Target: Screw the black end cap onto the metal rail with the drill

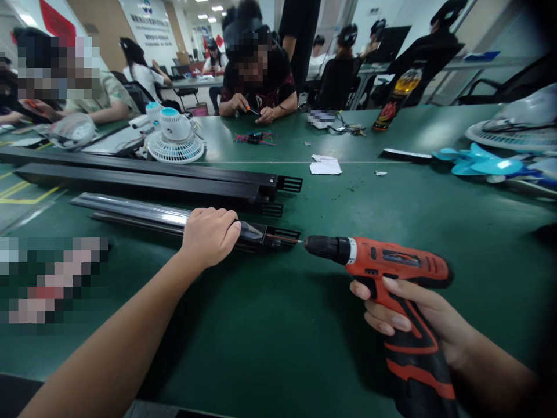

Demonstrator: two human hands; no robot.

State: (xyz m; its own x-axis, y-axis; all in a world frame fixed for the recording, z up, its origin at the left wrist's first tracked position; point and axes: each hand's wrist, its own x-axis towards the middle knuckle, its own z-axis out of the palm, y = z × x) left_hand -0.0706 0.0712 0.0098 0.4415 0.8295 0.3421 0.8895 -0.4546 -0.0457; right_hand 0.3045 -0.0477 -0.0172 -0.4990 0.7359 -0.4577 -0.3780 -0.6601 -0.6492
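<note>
Right hand (440, 316) gripping drill (394, 271), left hand (209, 237) curled over black bar (145, 211)

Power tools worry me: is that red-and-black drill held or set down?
Held: the right hand wraps the handle of the red-and-black drill. Whether it is running, I cannot tell.

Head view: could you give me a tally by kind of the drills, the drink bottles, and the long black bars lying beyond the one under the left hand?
Drill, in the right hand: 1
Drink bottle: 1
Long black bars, beyond the bar under the left hand: 2
Total: 4
</note>
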